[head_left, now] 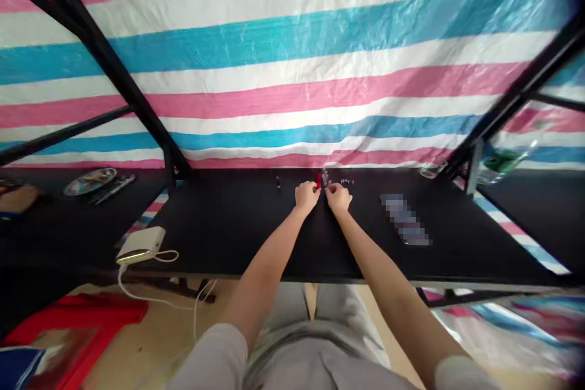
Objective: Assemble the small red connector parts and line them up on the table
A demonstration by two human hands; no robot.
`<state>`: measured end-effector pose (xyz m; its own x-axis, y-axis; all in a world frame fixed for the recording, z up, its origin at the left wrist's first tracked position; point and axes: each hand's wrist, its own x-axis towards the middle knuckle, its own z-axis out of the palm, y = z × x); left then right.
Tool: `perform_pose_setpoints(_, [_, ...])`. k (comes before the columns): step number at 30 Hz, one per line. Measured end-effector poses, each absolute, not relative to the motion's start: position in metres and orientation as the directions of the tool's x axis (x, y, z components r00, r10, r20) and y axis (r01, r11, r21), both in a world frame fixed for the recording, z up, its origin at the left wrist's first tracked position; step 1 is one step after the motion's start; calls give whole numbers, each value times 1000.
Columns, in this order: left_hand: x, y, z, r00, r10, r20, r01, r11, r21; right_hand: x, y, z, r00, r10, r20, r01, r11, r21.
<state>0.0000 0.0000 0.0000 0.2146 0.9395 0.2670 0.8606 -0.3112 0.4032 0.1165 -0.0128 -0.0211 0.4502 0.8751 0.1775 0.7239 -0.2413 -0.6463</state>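
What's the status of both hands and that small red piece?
Left hand at red piece. Right hand by grey piece. Grips too small to tell. Phone lies apart, to the right.

I see a phone (404,219) on the table (219,219), right of the right hand (339,197), a box (142,242) at the front-left corner, sheeting (292,94) behind.

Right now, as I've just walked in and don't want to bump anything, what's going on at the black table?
A person has both bare hands near the far edge of the black table. The left hand is at a small red piece, the right hand by a small grey piece beside it; they're too small to identify. Tiny pale pieces lie just right of the right hand.
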Motion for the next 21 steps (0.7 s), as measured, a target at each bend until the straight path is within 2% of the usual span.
perform_pose_setpoints(9, [12,14,-13,96,962,255,879,-202,432,116,-5,-28,403,890,212,787,-219,-576])
perform_pose_setpoints(21, [15,16,-19,98,964,246,872,-203,446,116,-1,-33,398,890,223,799,-216,-561])
